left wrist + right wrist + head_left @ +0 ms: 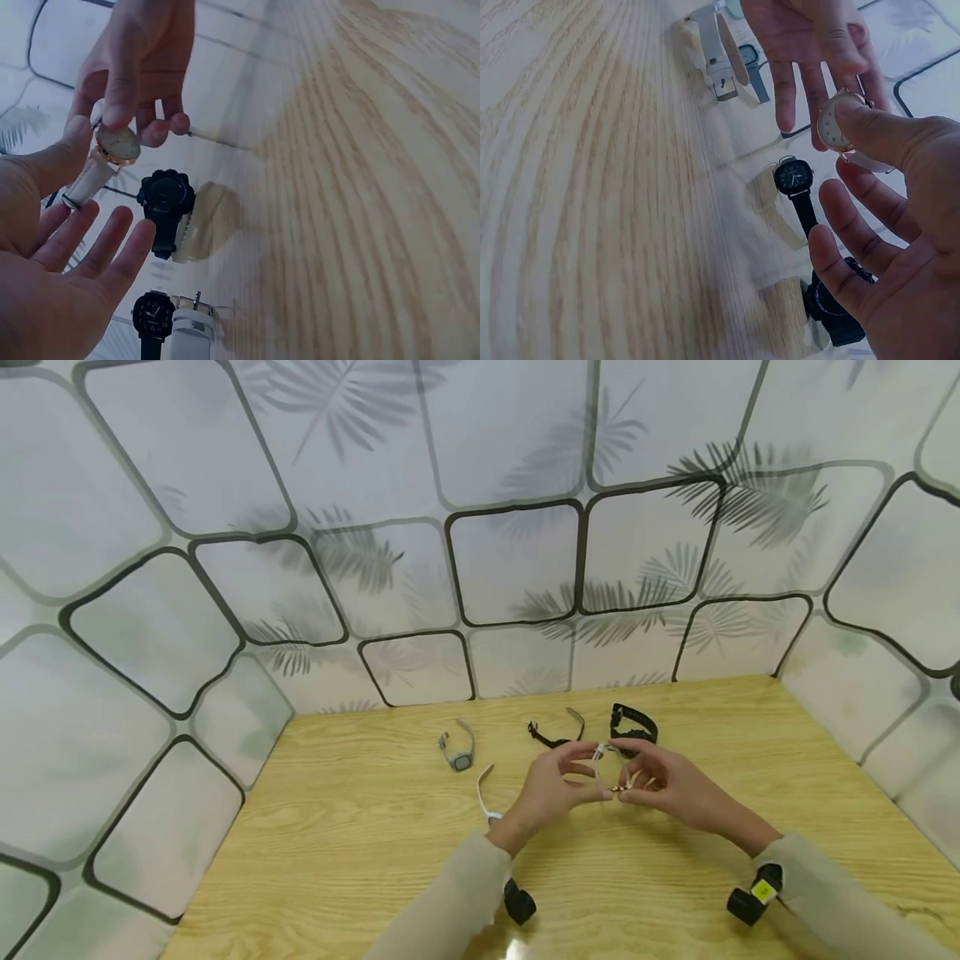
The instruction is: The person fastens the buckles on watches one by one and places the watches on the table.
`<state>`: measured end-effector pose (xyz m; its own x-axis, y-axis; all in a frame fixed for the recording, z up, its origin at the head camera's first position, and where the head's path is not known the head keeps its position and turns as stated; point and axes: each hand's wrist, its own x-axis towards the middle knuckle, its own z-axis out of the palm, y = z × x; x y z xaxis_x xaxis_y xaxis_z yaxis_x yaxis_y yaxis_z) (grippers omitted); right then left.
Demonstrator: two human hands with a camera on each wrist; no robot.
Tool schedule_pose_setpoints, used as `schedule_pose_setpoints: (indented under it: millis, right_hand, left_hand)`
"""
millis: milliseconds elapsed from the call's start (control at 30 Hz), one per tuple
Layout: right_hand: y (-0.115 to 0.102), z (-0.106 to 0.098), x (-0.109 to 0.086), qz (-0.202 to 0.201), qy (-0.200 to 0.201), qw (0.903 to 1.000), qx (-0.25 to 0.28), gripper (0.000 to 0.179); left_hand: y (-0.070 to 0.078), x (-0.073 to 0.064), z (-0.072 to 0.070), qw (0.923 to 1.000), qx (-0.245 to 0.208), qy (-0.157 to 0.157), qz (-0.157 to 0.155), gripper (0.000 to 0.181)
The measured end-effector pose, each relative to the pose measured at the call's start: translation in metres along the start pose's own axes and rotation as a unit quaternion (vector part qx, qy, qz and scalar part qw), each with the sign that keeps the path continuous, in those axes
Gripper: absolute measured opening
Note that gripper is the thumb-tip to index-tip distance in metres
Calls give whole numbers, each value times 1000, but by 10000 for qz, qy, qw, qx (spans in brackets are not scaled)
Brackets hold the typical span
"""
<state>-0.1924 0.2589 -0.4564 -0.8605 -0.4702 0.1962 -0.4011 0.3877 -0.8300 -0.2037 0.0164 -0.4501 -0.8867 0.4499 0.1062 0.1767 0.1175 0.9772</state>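
Note:
My left hand (pixel 546 789) and right hand (pixel 675 783) hold a wristwatch with a white strap and gold-rimmed case (pixel 618 788) between them, above the table. The strap forms an upright loop. In the right wrist view my right thumb lies across the pale dial (pixel 831 129), covering part of it. The left wrist view has the white strap (pixel 91 178) between my left thumb and fingers. Beyond the hands lie a chunky black watch (pixel 166 193) and a squarish black watch (pixel 793 177). Beside my left wrist is a white-strapped watch (pixel 483 793), partly hidden by that hand.
A small grey watch (pixel 461 762) lies farther left on the wooden table (pixel 337 843). Patterned panels (pixel 517 568) with leaf prints rise along the table's back and both sides. A black wrist camera (pixel 519 902) sits at the left cuff, another (pixel 746 906) at the right.

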Motion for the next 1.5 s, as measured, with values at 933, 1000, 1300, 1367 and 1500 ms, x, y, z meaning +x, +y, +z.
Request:
schedule_pose_setpoints:
  millis: [933,1000,1300,1367,1500]
  right_hand:
    - [8,-3,-10,-439,471,9909,-1184,63]
    - [10,-4,-9,-447,482,9901,-1239,62]
    - [16,-3,-6,-226,421,9890,-1399,57]
    - [17,-2,-5,-144,360,9898,-1373,56]
    - [18,-1,-5,-8,252,9913,-1291,56]
  left_hand:
    - [-6,9,11,9516,2881,-132,1061,59]
    - [-7,10,11,9500,2936,-121,1053,58]
    - [-9,13,10,9455,3153,-242,772,55]
    - [-9,14,10,9428,3241,-299,726,55]
    - [-10,15,9,9351,3458,-425,653,54]
